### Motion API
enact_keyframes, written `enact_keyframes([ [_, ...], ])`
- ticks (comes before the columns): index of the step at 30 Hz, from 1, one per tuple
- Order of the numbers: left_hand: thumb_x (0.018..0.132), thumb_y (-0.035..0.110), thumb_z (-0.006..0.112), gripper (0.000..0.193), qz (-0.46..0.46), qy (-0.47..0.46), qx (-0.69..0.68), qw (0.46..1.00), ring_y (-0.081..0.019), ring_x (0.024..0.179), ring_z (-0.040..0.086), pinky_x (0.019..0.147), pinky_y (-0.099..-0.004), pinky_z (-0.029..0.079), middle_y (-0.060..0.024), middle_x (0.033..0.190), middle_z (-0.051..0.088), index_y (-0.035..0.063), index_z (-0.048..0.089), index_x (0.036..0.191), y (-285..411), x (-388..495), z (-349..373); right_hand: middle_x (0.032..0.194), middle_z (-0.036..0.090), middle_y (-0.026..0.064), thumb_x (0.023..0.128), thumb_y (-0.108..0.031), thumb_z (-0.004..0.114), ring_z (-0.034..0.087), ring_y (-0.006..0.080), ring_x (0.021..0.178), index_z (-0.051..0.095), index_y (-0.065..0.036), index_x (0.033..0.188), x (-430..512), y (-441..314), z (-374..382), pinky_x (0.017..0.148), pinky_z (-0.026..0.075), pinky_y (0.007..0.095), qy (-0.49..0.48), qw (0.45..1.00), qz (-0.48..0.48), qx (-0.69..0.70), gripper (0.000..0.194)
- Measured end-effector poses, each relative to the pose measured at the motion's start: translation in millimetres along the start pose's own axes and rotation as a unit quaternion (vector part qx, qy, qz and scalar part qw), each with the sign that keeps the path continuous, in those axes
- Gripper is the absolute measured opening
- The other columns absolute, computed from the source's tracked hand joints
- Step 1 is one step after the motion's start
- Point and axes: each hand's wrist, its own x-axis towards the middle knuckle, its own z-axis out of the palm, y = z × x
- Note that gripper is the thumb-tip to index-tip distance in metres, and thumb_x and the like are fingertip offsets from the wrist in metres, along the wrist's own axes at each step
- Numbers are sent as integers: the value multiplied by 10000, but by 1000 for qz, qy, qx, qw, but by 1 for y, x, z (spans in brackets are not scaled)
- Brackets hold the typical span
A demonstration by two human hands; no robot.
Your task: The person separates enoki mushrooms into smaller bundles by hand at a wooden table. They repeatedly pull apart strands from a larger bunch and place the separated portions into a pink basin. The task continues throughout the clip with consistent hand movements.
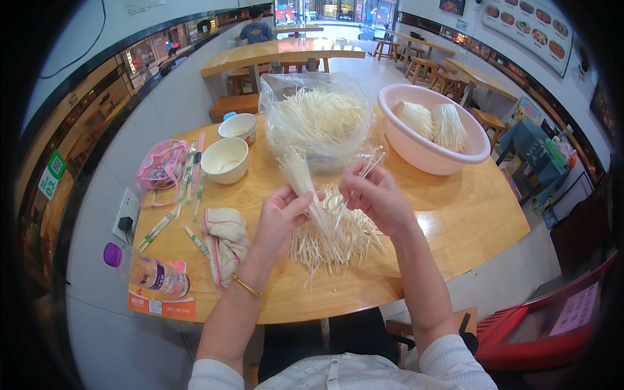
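Note:
My left hand grips a bunch of enoki mushrooms, its small caps pointing up and away from me. A few loose enoki strands are pinched between the thumb and fingers of my right hand, just right of the bunch. Beneath both hands, a loose pile of enoki strands spreads on the wooden table. Behind the bunch stands a clear plastic bag heaped with separated enoki. Two thick enoki clumps lie in a pink basin at the right.
Two bowls stand left of the bag. Wrapped chopsticks, a pink mesh pouch and a folded cloth lie at the left. A purple-capped bottle rests near the wall. A person sits farther back.

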Motion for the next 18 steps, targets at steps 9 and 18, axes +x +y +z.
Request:
enact_keyframes([
  [9, 907, 117, 557, 264, 18, -53, 14, 998, -121, 951, 592, 817, -293, 509, -57, 1067, 599, 12, 539, 1148, -4, -4, 10, 716, 578, -10, 798, -211, 727, 518, 42, 637, 572, -39, 792, 5, 24, 9, 559, 414, 197, 6, 982, -25, -186, 232],
  [18, 888, 74, 550, 323, -8, -60, -22, 998, -168, 1008, 583, 864, -330, 502, -85, 1109, 577, -7, 497, 1196, -1, -3, 8, 726, 574, -1, 879, -151, 620, 510, 56, 648, 577, -27, 832, 3, 23, 7, 579, 420, 210, -16, 990, -36, -138, 139],
])
